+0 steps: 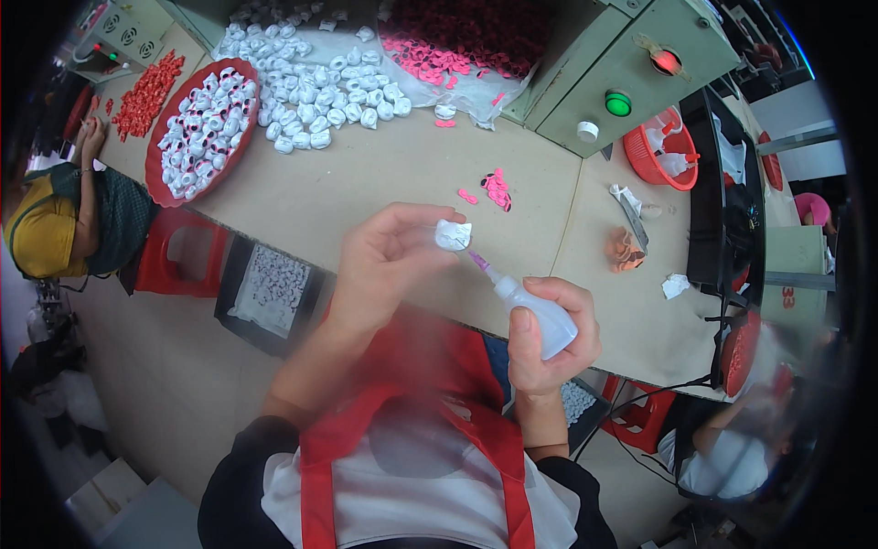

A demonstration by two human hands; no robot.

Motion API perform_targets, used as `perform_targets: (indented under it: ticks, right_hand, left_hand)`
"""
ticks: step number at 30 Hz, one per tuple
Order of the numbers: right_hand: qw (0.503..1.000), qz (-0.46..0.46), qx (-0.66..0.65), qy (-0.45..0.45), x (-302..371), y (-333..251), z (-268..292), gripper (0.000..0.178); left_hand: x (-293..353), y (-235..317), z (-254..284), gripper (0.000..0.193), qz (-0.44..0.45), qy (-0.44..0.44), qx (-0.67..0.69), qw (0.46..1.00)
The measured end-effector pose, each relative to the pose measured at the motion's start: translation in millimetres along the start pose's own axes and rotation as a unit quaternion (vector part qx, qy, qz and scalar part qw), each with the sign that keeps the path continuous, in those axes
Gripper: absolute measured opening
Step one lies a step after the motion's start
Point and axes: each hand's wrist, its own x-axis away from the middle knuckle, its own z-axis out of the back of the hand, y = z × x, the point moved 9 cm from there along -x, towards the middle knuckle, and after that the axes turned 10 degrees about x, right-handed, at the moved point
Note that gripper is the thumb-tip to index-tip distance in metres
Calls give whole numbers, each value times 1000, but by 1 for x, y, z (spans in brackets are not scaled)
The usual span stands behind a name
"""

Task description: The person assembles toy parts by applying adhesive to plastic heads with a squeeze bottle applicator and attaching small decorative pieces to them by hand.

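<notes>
At left, a red basin [153,156] heaped with wrapped white pieces [203,137] stands beside loose white pieces [343,96] on the table [384,174]. The left hand [380,261] pinches a small white piece [452,235] between thumb and fingers, above the table and just beside the purple nozzle [480,263] of a squeeze bottle [546,317], around which the right hand [547,373] is curled; pink pieces [497,189] lie beyond. At right, crumpled orange paper [624,251] lies near a red basket [649,170].
</notes>
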Motion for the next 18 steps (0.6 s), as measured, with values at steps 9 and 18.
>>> perform_targets:
  ticks: [9, 18]
  right_hand:
    - [1000, 3, 16, -1, 0, 4, 12, 19]
    - [977, -193, -89, -17, 7, 44, -8, 23]
  left_hand:
    - [-3, -4, -7, 31, 16, -5, 13, 1000]
    - [-6, -6, 10, 32, 9, 8, 4, 1000]
